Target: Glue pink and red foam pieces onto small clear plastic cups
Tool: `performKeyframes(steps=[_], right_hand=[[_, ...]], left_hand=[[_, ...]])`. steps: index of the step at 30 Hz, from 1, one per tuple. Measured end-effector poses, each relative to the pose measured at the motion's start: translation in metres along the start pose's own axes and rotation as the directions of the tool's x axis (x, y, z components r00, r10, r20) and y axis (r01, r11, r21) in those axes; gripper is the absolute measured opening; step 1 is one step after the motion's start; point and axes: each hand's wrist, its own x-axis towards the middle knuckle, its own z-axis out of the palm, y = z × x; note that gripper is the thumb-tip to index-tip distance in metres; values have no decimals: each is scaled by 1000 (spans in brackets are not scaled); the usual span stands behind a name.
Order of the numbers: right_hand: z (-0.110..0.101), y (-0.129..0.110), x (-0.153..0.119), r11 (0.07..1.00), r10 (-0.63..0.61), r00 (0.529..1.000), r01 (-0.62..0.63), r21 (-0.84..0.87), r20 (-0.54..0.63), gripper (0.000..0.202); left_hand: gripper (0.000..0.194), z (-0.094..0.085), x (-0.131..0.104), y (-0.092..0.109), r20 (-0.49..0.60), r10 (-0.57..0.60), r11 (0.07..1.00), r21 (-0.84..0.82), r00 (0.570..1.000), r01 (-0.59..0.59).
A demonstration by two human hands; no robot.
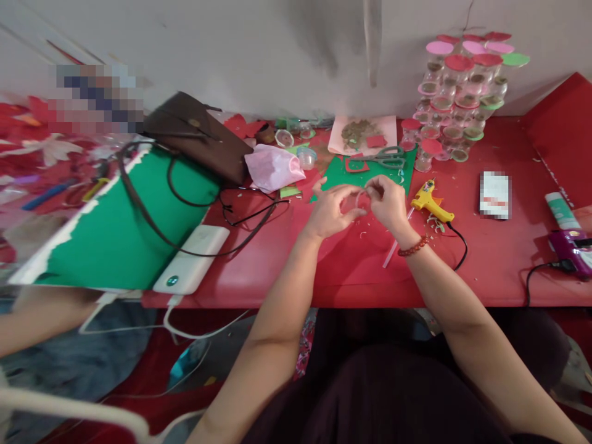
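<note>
Between my two hands is a small clear round piece with a pinkish rim, over the red table near its middle. My left hand curls around its left side, thumb and fingers on it. At its right edge my right hand pinches with the fingertips; whatever else those fingertips hold is too small to make out. A green sheet with scissors on it lies just beyond the hands. To the right of my right hand rests a yellow glue gun, and a glue stick lies below it.
Stacked clear cups with coloured discs stand at the back right. A phone and purple device are further right. A brown bag, pink cloth, power bank and green board occupy the left, beside another person's arm.
</note>
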Motion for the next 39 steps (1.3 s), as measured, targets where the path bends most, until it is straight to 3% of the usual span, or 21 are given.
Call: performKeyframes(steps=[9, 18, 21, 25, 28, 33, 36, 39], right_hand=[[7, 5, 1, 967, 140, 990, -140, 215, 14, 10], [12, 15, 7, 832, 260, 962, -267, 487, 83, 14], [8, 14, 9, 806, 273, 961, -257, 533, 50, 15], [2, 8, 9, 897, 158, 987, -141, 419, -5, 19], [0, 5, 7, 965, 29, 1000, -29, 260, 7, 5], [4, 1, 7, 985, -50, 998, 57, 165, -46, 17], [14, -4, 8, 937, 66, 995, -34, 347, -80, 19], [21, -13, 6, 825, 233, 971, -172, 538, -47, 20]], left_hand=[[50, -3, -1, 1, -11, 22, 1000, 22, 1000, -22], [45, -2, -2, -4, -59, 27, 1000, -8, 998, -28], [47, -1, 0, -10, -97, 14, 998, -58, 995, -20], [48, 3, 3, -18, -100, -4, 995, -101, 995, -6], [47, 7, 4, -23, -77, -18, 997, -79, 997, 12], [46, 15, 5, -28, -76, 7, 996, -89, 997, -14], [44, 17, 6, -27, -148, 35, 986, -155, 988, -59], [43, 18, 5, -23, -224, 49, 980, -176, 973, -90]])
